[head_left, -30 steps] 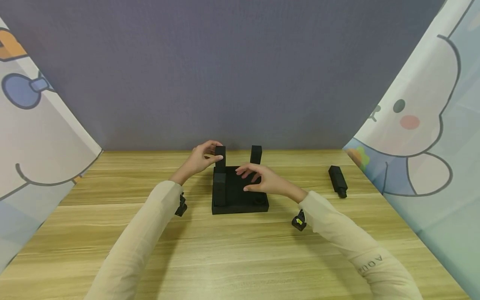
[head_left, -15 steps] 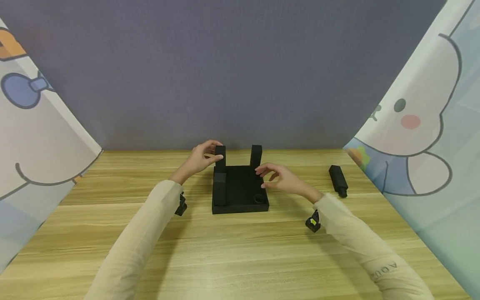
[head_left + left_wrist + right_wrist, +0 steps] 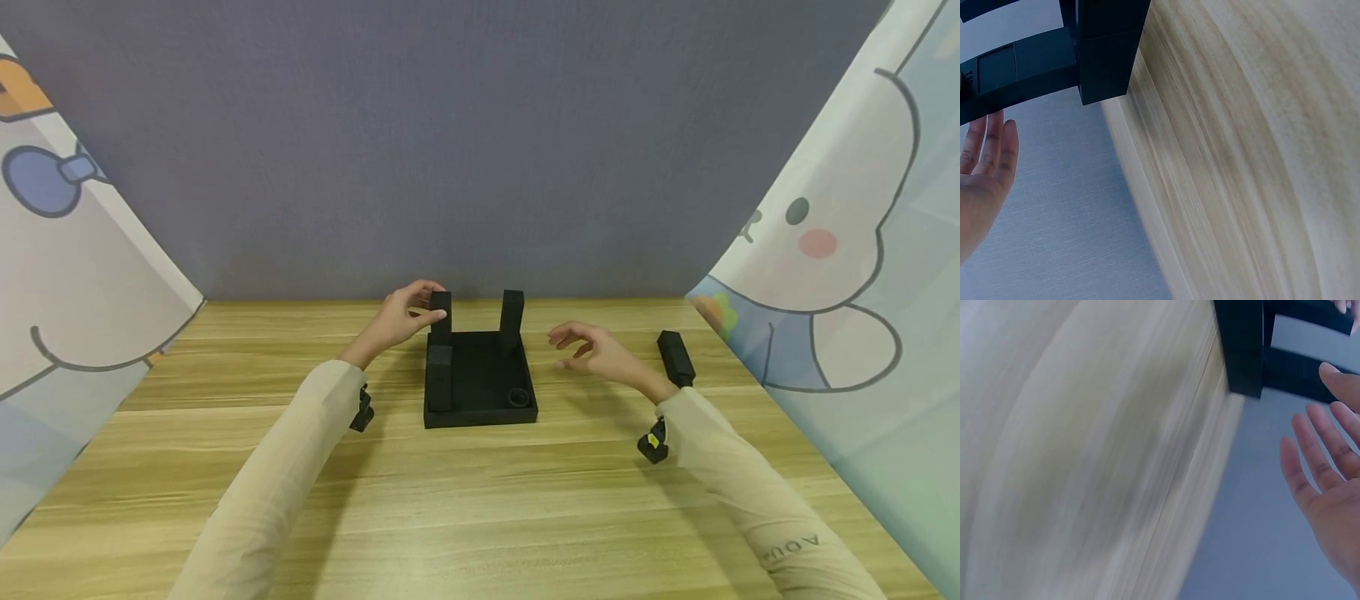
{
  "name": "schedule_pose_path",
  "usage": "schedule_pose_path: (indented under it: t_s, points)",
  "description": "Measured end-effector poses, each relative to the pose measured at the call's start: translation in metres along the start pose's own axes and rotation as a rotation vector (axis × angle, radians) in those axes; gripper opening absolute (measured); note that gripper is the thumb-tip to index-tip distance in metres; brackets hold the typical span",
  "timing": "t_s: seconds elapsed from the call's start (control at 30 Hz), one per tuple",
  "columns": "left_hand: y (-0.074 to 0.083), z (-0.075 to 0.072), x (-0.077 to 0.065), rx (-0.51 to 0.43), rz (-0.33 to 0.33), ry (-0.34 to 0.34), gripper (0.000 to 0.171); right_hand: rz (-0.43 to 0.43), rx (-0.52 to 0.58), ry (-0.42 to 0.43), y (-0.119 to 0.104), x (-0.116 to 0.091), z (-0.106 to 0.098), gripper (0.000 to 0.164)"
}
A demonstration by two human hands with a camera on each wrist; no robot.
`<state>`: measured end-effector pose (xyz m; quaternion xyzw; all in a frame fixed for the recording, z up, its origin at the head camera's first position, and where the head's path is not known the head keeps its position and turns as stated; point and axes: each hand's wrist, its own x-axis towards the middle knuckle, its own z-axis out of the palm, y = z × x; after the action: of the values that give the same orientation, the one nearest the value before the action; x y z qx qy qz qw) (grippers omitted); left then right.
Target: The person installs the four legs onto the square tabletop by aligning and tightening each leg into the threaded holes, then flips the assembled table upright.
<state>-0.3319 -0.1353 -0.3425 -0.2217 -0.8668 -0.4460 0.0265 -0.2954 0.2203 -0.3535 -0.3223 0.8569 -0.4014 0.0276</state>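
Observation:
A square black base (image 3: 480, 419) with a raised rim lies on the table, with black posts standing at several corners. My left hand (image 3: 397, 318) holds the back-left post (image 3: 441, 303) near its top, thumb in front and fingers behind. Nearer me stands the front-left post (image 3: 439, 379), and the back-right post (image 3: 512, 318) is untouched. A round socket (image 3: 518, 397) shows at the front-right corner. To the right of the base, my right hand (image 3: 596, 352) hovers with loosely bent fingers, holding nothing. In the right wrist view its fingers (image 3: 1319, 447) are spread apart.
A loose black post (image 3: 676, 354) with a narrower end lies on the table (image 3: 480, 508) at the right, partly behind my right wrist. A grey panel (image 3: 450, 150) rises at the back. Printed cartoon sheets (image 3: 840, 250) stand on both sides.
My right hand has moved right, from over the base to beside it, approaching the loose post. The front-right socket has come into full view. My left hand has stayed on its post.

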Motion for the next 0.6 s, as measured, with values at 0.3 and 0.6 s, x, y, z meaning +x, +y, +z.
schedule_pose_path:
  t_s: [0.3, 0.6]
  points:
    - [0.001, 0.000, -0.001, -0.002, -0.011, -0.002, 0.038, 0.054, -0.007, 0.019, 0.021, -0.015, -0.020, 0.042]
    - [0.002, 0.000, -0.001, 0.003, -0.013, -0.004, 0.038, 0.100, -0.077, 0.086, 0.036, -0.035, -0.039, 0.040]
